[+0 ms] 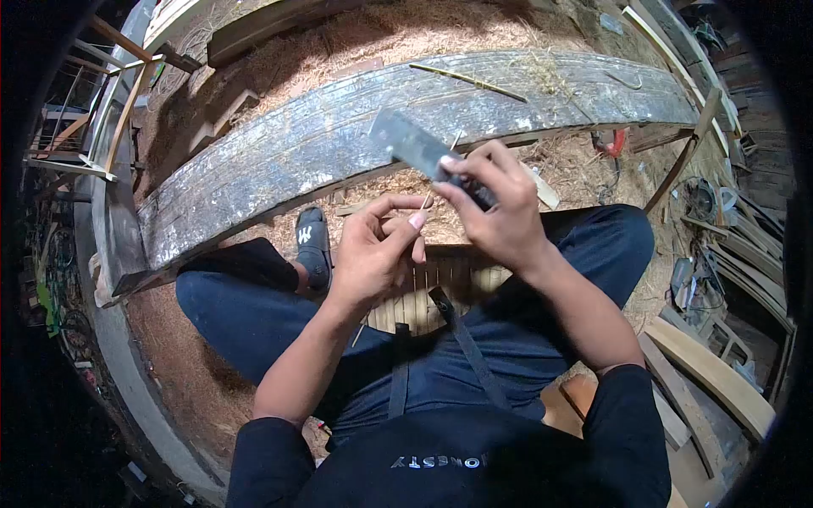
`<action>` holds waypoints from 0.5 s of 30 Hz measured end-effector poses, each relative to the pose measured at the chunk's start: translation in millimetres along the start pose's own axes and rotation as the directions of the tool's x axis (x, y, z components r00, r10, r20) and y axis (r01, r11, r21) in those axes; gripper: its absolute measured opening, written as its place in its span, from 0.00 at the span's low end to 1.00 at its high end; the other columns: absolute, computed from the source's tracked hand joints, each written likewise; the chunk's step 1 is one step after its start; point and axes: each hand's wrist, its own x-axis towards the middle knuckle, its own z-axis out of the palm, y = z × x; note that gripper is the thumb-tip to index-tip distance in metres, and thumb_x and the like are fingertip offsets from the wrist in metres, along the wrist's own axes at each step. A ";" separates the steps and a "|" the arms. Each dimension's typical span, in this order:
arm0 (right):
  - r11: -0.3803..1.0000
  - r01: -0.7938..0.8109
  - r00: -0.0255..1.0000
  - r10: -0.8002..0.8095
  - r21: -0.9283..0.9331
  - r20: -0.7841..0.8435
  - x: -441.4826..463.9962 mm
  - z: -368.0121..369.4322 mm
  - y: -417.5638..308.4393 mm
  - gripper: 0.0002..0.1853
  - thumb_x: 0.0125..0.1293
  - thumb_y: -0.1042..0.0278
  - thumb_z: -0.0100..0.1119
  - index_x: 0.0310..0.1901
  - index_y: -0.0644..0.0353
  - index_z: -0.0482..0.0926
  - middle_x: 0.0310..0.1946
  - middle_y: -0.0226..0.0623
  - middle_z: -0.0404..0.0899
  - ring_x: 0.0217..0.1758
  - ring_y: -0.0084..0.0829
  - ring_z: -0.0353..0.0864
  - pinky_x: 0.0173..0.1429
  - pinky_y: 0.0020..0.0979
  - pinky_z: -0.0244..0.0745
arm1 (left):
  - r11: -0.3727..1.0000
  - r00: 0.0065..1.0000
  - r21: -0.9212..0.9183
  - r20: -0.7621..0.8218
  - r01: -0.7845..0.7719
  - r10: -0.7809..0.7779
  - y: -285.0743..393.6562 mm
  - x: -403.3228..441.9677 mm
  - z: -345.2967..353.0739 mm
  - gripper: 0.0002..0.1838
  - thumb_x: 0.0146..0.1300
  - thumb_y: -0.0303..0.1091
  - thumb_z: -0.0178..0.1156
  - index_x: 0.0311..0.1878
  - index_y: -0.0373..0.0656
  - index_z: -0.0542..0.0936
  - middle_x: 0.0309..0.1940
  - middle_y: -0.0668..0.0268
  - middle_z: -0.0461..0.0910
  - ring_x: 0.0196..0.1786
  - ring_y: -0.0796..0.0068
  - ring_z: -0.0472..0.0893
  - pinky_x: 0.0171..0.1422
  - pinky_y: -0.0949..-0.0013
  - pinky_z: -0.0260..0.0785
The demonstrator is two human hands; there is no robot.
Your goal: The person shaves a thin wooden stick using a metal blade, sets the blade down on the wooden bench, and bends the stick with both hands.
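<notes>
My right hand [508, 199] is closed around the dark handle of a cleaver [413, 144], whose broad grey blade points up and to the left over the plank bench. My left hand [373, 250] pinches a thin wooden stick [426, 201] between thumb and forefinger, just below the cleaver. Part of the stick is hidden by my right fingers and the blade, so I cannot tell whether the edge touches it. Both hands are held above my lap, on the near side of the bench.
The long worn plank bench [279, 157] curves across the view, with a yellowish rod [470, 82] on it. A red-handled tool [616, 142] sits near its right end. Below are a black sandal [313, 250] and slats [388, 316]. Wood pieces [716, 372] lie right; shavings cover the floor.
</notes>
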 end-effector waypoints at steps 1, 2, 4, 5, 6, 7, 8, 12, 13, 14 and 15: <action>0.998 0.057 0.998 -0.057 -0.004 0.006 -1.4 1.8 -1.9 0.14 0.61 0.71 0.74 0.46 0.65 0.84 0.36 0.44 0.78 0.35 0.39 0.83 0.37 0.36 0.79 | 1.000 1.000 0.006 0.018 0.003 -0.003 -0.9 1.0 0.0 0.15 0.76 0.35 0.61 0.57 0.35 0.78 0.22 0.68 0.81 0.12 0.87 0.68 0.14 0.79 0.54; 0.998 0.058 0.996 -0.059 0.012 0.066 -8.2 5.7 -5.9 0.15 0.60 0.70 0.76 0.46 0.65 0.84 0.36 0.44 0.78 0.36 0.39 0.84 0.37 0.37 0.79 | 1.000 1.000 0.003 0.018 -0.002 0.002 -1.8 2.3 1.3 0.15 0.76 0.35 0.61 0.57 0.35 0.78 0.22 0.68 0.81 0.12 0.87 0.68 0.14 0.79 0.54; 0.995 0.063 0.996 -0.068 0.082 0.061 -8.9 9.4 -10.9 0.16 0.59 0.69 0.76 0.46 0.64 0.85 0.36 0.44 0.78 0.35 0.39 0.83 0.37 0.37 0.79 | 0.999 0.998 -0.003 -0.042 -0.035 0.035 -3.6 2.1 1.0 0.16 0.76 0.36 0.61 0.58 0.35 0.78 0.22 0.68 0.81 0.12 0.87 0.67 0.14 0.79 0.54; 0.998 0.035 0.997 -0.038 0.053 0.064 -8.3 8.7 -7.3 0.15 0.59 0.69 0.76 0.47 0.64 0.85 0.37 0.44 0.78 0.35 0.39 0.83 0.38 0.37 0.79 | 1.000 0.998 0.004 -0.047 -0.030 0.031 -2.0 1.4 -0.5 0.16 0.76 0.36 0.61 0.58 0.35 0.78 0.22 0.68 0.81 0.12 0.87 0.67 0.14 0.79 0.54; 0.999 0.034 0.999 -0.034 0.005 0.018 -2.7 3.9 -3.0 0.15 0.60 0.70 0.75 0.46 0.65 0.85 0.37 0.44 0.79 0.35 0.38 0.83 0.38 0.37 0.79 | 1.000 1.000 -0.016 -0.029 0.000 -0.001 0.3 1.2 -1.0 0.14 0.75 0.33 0.61 0.58 0.36 0.78 0.22 0.69 0.81 0.12 0.87 0.68 0.14 0.79 0.54; 0.999 -0.046 0.999 0.046 0.006 0.003 -1.2 1.1 0.2 0.14 0.60 0.71 0.75 0.46 0.64 0.85 0.37 0.44 0.79 0.35 0.37 0.83 0.38 0.37 0.79 | 0.999 1.000 -0.042 -0.007 0.028 -0.028 1.3 1.5 -0.3 0.13 0.74 0.31 0.61 0.57 0.36 0.78 0.22 0.69 0.81 0.13 0.87 0.68 0.14 0.79 0.55; 1.000 0.001 1.000 -0.001 0.013 0.004 -1.6 1.2 -0.5 0.14 0.60 0.72 0.75 0.46 0.65 0.85 0.37 0.44 0.79 0.35 0.37 0.83 0.39 0.36 0.79 | 0.996 1.000 -0.091 0.008 -0.001 0.002 -2.5 2.9 0.0 0.11 0.74 0.29 0.61 0.55 0.36 0.79 0.23 0.69 0.81 0.13 0.87 0.68 0.14 0.79 0.55; 0.988 0.043 0.995 -0.056 0.149 0.081 -11.9 9.7 -16.2 0.14 0.59 0.74 0.75 0.46 0.65 0.85 0.36 0.44 0.79 0.35 0.37 0.83 0.39 0.36 0.78 | 0.994 0.994 -0.046 -0.035 -0.104 0.102 -13.7 6.6 -0.4 0.12 0.75 0.32 0.61 0.56 0.36 0.79 0.23 0.68 0.81 0.13 0.87 0.68 0.15 0.79 0.55; 0.987 0.038 0.996 -0.051 0.155 0.078 -10.1 9.8 -13.7 0.14 0.59 0.74 0.75 0.46 0.65 0.85 0.36 0.44 0.79 0.35 0.37 0.83 0.39 0.36 0.78 | 0.990 0.990 -0.050 -0.038 -0.134 0.132 -14.7 7.5 -0.7 0.13 0.75 0.34 0.61 0.56 0.36 0.79 0.23 0.68 0.81 0.14 0.87 0.68 0.16 0.80 0.54; 0.995 0.003 0.999 -0.006 0.096 0.038 -5.8 7.0 -8.0 0.14 0.59 0.73 0.75 0.46 0.65 0.85 0.36 0.43 0.79 0.35 0.37 0.83 0.38 0.36 0.78 | 0.997 0.998 -0.050 -0.026 -0.063 0.062 -12.6 6.9 -2.4 0.12 0.75 0.32 0.61 0.56 0.36 0.79 0.23 0.68 0.81 0.14 0.87 0.69 0.16 0.80 0.55; 0.999 -0.032 0.999 0.032 0.033 -0.002 -1.3 3.4 -2.0 0.14 0.59 0.73 0.75 0.46 0.65 0.85 0.36 0.43 0.79 0.35 0.37 0.82 0.38 0.36 0.77 | 0.999 1.000 -0.053 -0.012 0.004 -0.004 -6.8 5.6 -0.9 0.12 0.75 0.31 0.61 0.56 0.36 0.79 0.23 0.69 0.81 0.15 0.87 0.70 0.16 0.80 0.55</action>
